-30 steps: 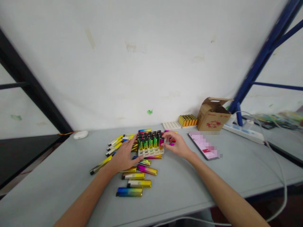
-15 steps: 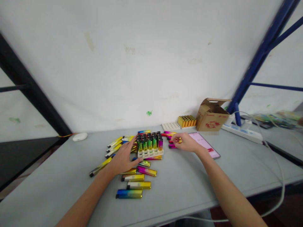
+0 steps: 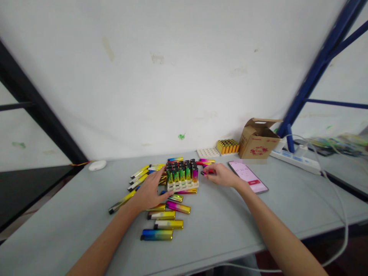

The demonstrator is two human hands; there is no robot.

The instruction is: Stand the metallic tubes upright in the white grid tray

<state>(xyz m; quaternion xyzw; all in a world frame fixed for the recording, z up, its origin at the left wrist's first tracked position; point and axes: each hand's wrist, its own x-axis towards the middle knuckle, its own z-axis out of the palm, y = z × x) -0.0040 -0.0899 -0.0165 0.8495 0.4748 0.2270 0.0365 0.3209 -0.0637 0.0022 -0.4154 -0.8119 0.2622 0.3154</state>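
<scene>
A white lighter rack (image 3: 184, 185) stands on the table, with several upright black-topped lighters (image 3: 182, 172) in it; its nearest row of slots holds none. My left hand (image 3: 149, 191) grips the rack's left side, thumb at the front corner and fingers along the side. My right hand (image 3: 222, 174), just right of the rack, is closed on a pink lighter with a dark end (image 3: 204, 173), mostly hidden by the fingers. Loose yellow lighters (image 3: 161, 215) and a blue-and-yellow lighter (image 3: 156, 235) lie left and in front of the rack. Other pink lighters (image 3: 207, 161) lie behind my right hand.
Against the wall are an empty-slotted white tray (image 3: 207, 153), a tray of orange-yellow cylinders (image 3: 227, 146) and an opened cardboard box (image 3: 255, 147). A phone (image 3: 248, 177) lies right of my right hand. A power strip (image 3: 296, 161) with cables and a white case (image 3: 97, 165) flank these.
My right hand has drawn slightly left toward the rack and now pinches a pink lighter picked from the loose ones. My left hand stays on the rack.
</scene>
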